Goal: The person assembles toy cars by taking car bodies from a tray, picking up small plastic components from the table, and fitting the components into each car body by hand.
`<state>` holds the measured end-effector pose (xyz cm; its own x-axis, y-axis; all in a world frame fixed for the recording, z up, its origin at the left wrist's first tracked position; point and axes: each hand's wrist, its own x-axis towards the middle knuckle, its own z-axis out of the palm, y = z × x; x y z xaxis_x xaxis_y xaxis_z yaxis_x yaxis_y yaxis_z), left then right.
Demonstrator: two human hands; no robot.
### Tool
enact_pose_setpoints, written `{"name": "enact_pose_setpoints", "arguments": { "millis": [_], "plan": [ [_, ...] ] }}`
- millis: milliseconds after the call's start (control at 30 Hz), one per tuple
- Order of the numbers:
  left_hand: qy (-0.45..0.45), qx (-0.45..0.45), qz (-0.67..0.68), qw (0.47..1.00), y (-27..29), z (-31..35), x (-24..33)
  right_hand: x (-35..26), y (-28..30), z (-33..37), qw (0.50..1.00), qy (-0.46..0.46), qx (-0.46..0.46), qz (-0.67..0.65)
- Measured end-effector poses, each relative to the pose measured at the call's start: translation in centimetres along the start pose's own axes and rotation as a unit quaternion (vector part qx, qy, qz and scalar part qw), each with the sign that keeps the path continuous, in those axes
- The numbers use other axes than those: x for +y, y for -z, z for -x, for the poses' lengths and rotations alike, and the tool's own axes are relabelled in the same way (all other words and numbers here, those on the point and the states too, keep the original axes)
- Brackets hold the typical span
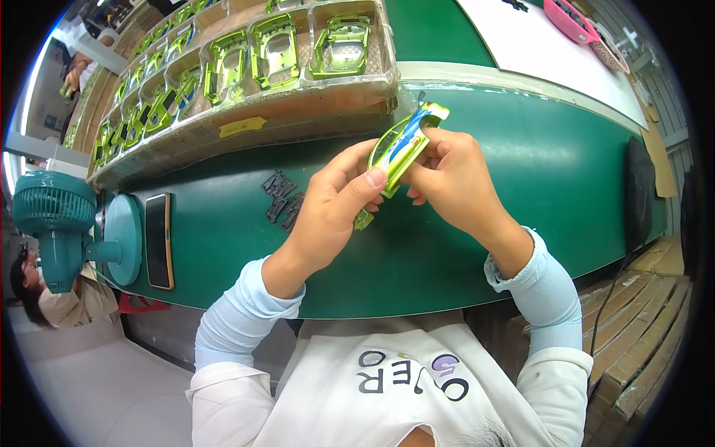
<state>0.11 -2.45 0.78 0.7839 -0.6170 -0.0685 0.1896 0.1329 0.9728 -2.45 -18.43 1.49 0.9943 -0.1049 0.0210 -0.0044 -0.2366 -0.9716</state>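
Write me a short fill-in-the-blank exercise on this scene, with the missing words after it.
1. The left hand holds a bright ____ frame, with the right hand at it.
2. In the picture, the phone lies to the ____ of the fan.
3. The loose pieces on the table are ____.
4. The tape on the box is ____.

Missing words: green; right; black; yellow.

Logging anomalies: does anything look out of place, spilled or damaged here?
Mildly odd: small black parts lie jumbled on the green table beside the left hand, while green frames sit in separate compartments. No damage is apparent.
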Motion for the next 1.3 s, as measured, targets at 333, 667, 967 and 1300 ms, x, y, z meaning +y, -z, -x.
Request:
{"name": "enact_pose_setpoints", "arguments": {
  "millis": [333, 667, 967, 1300],
  "plan": [
    [0.032, 0.052, 0.028, 0.998, -0.1, 0.0, 0.1, -0.1, 0.1, 0.0, 0.968, 0.102, 0.0, 0.228],
    [0.061, 0.078, 0.11, 0.989, 2.5, 0.1, 1.6, -0.3, 0.2, 0.0, 0.849, 0.41, -0.014, 0.334],
    [-0.202, 0.02, -0.125, 0.971, 1.8, -0.2, 0.5, -0.6, 0.6, 0.7, 0.985, 0.163, -0.052, 0.009],
    [-0.374, 0.14, -0.43, 0.809, 1.1, -0.2, 1.0, 0.2, -0.1, 0.4, 0.906, -0.142, -0.15, -0.369]
  ]
}}
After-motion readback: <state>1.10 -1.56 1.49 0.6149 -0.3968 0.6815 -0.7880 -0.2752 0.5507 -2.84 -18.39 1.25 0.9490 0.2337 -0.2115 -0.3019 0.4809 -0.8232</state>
